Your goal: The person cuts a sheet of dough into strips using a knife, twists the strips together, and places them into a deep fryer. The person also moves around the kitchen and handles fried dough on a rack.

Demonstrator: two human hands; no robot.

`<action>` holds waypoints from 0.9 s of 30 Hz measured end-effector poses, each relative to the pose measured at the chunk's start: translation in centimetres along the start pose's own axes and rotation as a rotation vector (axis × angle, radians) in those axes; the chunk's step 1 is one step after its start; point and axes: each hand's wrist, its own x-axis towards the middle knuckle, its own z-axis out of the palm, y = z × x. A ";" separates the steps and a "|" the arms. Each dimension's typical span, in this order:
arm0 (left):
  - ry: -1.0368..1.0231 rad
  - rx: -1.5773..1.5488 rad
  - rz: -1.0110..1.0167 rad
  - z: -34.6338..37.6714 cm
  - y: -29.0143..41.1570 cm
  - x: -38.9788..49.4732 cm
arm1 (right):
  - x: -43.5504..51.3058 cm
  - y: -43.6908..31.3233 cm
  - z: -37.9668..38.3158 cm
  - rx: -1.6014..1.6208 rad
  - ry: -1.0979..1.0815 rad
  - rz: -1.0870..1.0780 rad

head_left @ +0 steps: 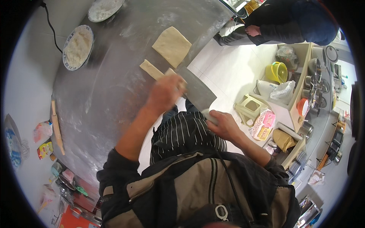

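My right hand (223, 124) is closed around the pale handle of a broad-bladed cleaver (199, 89). The blade points away from me, across the edge of the grey worktop. Blurred, my left hand (166, 92) is just left of the blade, over the near ends of cut dough pieces. One dough strip (152, 69) extends from beneath it towards the upper left; a shorter piece (170, 71) shows by its fingers. Whether the fingers grip that piece is unclear. Beyond them a flat, roughly square dough sheet (172, 47) lies on the worktop (114, 82).
A patterned bowl of flour (78, 47) and another floury bowl (105, 10) stand at the upper left. A wooden rolling pin (57, 128) lies along the left edge. Another person (285, 25) is at the upper right, near shelves holding a yellow bucket (276, 72); a plastic stool (251, 105) stands below.
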 end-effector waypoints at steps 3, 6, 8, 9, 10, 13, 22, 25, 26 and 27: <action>0.027 -0.086 0.019 1.3 1.2 -2.1 | -0.5 0.2 0.1 -0.028 -0.021 0.001; 0.149 -0.175 -0.297 0.7 -0.9 -2.0 | -1.3 0.3 -0.1 -0.113 -0.091 0.065; 0.173 -0.146 -0.455 -0.3 -2.8 -1.6 | -1.7 0.1 -0.2 -0.125 -0.087 0.018; 0.141 -0.089 -0.465 -0.7 -3.6 -1.3 | -1.8 -0.1 -0.2 -0.153 -0.106 0.049; 0.136 -0.035 -0.434 -1.0 -4.4 -1.0 | -1.7 -0.4 -0.2 -0.102 -0.071 -0.006; -0.039 -0.376 -0.629 -1.8 -6.1 -0.5 | -0.4 -1.3 0.5 -0.045 -0.054 -0.046; 0.196 -0.396 -0.604 -5.6 -10.2 1.6 | 3.6 -3.2 2.0 -0.153 -0.084 -0.069; 0.172 -0.368 -0.666 -5.8 -10.8 2.2 | 2.2 -3.2 1.1 -0.199 -0.112 -0.024; 0.197 -0.345 -0.657 -5.7 -10.9 2.2 | 1.4 -3.1 0.7 -0.201 -0.123 0.001; 0.221 -0.332 -0.652 -5.6 -11.1 2.2 | 0.9 -2.9 0.3 -0.203 -0.136 0.026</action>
